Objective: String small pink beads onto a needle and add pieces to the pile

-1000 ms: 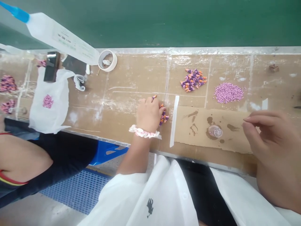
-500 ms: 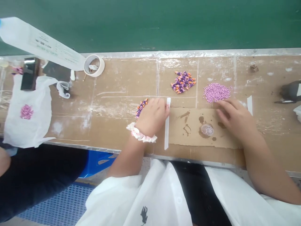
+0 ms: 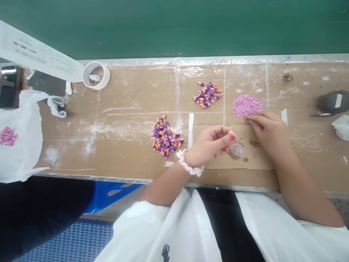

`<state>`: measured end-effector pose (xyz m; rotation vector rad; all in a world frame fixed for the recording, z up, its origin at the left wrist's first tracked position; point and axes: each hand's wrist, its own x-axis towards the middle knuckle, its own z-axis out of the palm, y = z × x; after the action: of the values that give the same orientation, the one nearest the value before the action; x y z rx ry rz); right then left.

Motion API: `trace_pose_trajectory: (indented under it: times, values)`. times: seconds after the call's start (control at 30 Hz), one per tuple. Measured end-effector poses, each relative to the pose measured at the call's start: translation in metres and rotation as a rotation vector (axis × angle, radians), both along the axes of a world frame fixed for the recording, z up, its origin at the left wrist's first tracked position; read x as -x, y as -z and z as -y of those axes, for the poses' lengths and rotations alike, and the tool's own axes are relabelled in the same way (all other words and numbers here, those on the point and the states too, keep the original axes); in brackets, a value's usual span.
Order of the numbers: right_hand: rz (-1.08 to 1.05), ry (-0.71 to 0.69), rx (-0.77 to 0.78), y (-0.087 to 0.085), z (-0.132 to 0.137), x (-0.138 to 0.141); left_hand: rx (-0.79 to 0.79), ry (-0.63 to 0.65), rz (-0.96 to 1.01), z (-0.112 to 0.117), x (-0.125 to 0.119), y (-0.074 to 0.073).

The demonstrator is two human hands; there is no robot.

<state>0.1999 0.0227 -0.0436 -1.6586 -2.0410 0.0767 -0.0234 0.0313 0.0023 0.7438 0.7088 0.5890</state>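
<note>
My left hand (image 3: 208, 145), a pale scrunchie on its wrist, hovers over a cardboard sheet (image 3: 259, 163) with fingertips pinched on a tiny orange-pink piece (image 3: 230, 131). Just below those fingertips sits a small clear cap (image 3: 237, 149). My right hand (image 3: 268, 129) rests on the cardboard with its fingertips pressed together at the lower edge of a heap of pink beads (image 3: 247, 105); what they hold is too small to see. A pile of purple-and-orange pieces (image 3: 165, 137) lies left of my left hand. A smaller such pile (image 3: 207, 94) lies farther back.
A tape roll (image 3: 96, 75), a white plastic bag (image 3: 19, 145) with pink beads, and a white bottle (image 3: 38, 54) sit at the left. Another person's dark-clothed leg (image 3: 40, 214) is at lower left. A dark object (image 3: 331, 103) lies far right. A green wall backs the bench.
My left hand left the purple-and-orange pile and moved right over the cardboard, pinching a small piece. My right hand came down and forward to the pink beads. The view shifted right.
</note>
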Motion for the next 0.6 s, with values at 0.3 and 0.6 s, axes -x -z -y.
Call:
trace_pose_trajectory:
  times: [0.3, 0.6]
  values:
    - [0.039, 0.071, 0.069, 0.007, -0.010, 0.004, 0.074, -0.080, 0.084, 0.015, -0.021, -0.003]
    - [-0.633, -0.105, 0.268, -0.034, 0.019, 0.020, -0.142, -0.239, -0.114, 0.017, -0.022, 0.017]
